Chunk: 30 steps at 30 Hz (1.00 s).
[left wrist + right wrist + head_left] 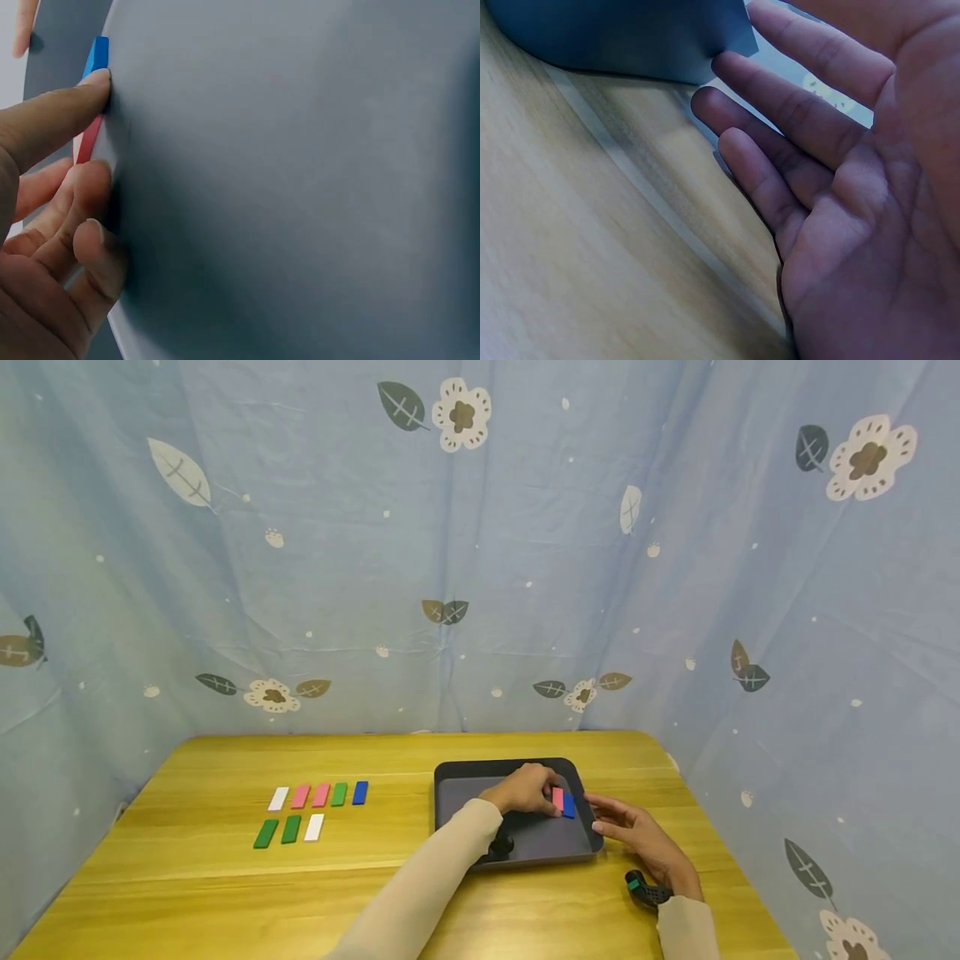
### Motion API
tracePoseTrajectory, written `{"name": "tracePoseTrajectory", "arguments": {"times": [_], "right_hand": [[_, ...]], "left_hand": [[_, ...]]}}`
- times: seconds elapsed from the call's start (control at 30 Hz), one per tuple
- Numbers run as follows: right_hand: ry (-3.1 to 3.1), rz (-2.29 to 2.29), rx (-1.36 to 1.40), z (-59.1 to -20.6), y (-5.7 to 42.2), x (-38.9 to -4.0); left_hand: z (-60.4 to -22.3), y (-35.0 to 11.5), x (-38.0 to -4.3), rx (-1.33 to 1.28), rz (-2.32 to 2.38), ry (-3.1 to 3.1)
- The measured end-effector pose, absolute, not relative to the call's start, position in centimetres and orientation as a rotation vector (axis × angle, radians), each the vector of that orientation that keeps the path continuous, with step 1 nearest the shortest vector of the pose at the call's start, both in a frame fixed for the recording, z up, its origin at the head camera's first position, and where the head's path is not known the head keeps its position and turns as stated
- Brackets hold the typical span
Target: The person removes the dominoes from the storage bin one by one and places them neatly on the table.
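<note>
My left hand (527,789) reaches into the dark grey tray (525,858) and pinches a pink tile (557,798) by its ends. Against that tile's right side lies a blue tile (568,807), flat on the tray floor. In the left wrist view the thumb presses near where the pink tile (89,140) meets the blue tile (98,56); the other fingers curl at the pink tile's far end. My right hand (641,837) is beside the tray's right wall, fingers extended and fingertips at the wall. In the right wrist view this hand (832,187) holds nothing.
Left of the tray, two rows of tiles lie on the wooden table (187,893): white (278,799), pink (301,797), light green (339,794) and blue (361,792) behind, dark green (266,833) and white (314,827) in front. A patterned curtain (480,543) hangs behind.
</note>
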State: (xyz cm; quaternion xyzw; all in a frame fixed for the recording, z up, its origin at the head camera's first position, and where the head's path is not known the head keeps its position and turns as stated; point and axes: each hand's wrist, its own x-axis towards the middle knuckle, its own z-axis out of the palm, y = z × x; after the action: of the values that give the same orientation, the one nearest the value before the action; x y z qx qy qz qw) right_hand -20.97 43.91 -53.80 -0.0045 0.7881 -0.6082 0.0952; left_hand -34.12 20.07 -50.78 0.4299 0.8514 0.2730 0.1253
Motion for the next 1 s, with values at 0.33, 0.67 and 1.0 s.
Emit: {"name": "tracePoseTrajectory", "arguments": {"times": [0.33, 0.67, 1.0], "right_hand": [[2.350, -1.796, -0.048, -53.6, 43.6, -21.0], [2.355, -1.787, -0.060, -53.8, 43.7, -21.1], [2.348, -1.791, -0.043, -53.8, 43.9, -20.9]], "left_hand": [[-50.3, 19.2, -33.9, 1.238, 0.823, 2.485], [-49.9, 18.4, -34.3, 1.195, 0.803, 2.526], [-49.2, 16.9, -34.8, 1.193, 0.933, 2.484]]}}
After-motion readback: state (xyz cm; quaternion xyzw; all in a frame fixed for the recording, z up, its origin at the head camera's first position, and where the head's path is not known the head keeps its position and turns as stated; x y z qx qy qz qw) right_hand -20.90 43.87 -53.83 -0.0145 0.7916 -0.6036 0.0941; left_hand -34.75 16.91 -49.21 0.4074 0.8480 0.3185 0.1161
